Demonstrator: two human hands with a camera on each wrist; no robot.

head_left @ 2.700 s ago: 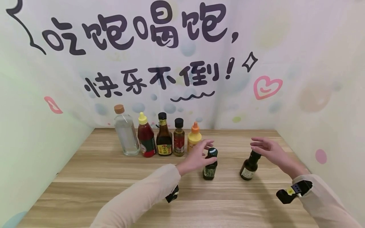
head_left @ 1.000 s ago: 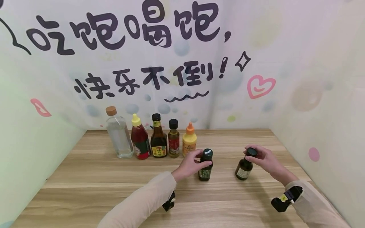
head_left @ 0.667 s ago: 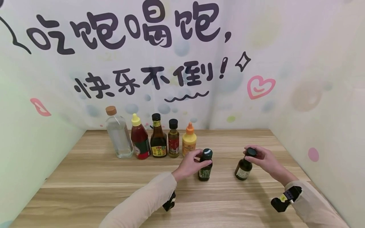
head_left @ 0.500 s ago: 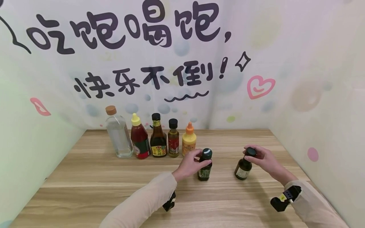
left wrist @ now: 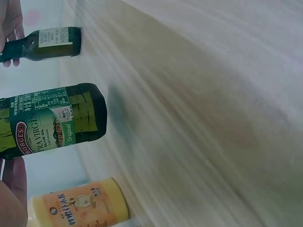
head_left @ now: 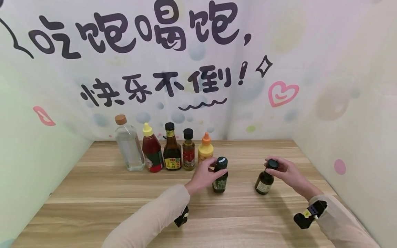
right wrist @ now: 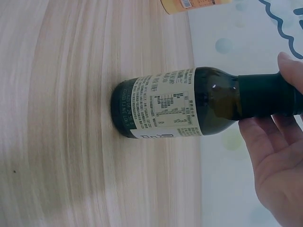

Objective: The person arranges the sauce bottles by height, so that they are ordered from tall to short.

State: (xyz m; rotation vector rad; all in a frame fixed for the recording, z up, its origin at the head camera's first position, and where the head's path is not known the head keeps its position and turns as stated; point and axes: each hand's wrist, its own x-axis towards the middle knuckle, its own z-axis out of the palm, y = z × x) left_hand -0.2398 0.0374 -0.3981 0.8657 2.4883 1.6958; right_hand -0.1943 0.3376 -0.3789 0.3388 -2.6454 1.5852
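My left hand (head_left: 202, 175) grips a green olive oil bottle (head_left: 220, 182) near its dark cap, thumb on the near side. In the left wrist view that olive oil bottle (left wrist: 52, 122) shows its "Extra Virgin" label, and its base looks slightly off the table. Over on the right, my right hand (head_left: 289, 174) holds a small dark glass bottle (head_left: 264, 182) by its neck. Seen from the right wrist, this dark bottle (right wrist: 165, 104) has a pale printed label and a dark green neck wrap; its base is on the wooden table (right wrist: 61, 118).
Along the back stand a clear bottle (head_left: 130, 150), a red sauce bottle (head_left: 153, 153), a soy sauce bottle (head_left: 172, 151), a small black-capped bottle (head_left: 188, 151) and a yellow squeeze bottle (head_left: 205, 148), close behind my left hand. A printed cloth (head_left: 217, 120) hangs behind them.
Both hands have come down from above and closed round their bottles. Since half a second ago, the olive oil bottle has shifted slightly up and left with my left hand; the right hand has stayed nearly still.
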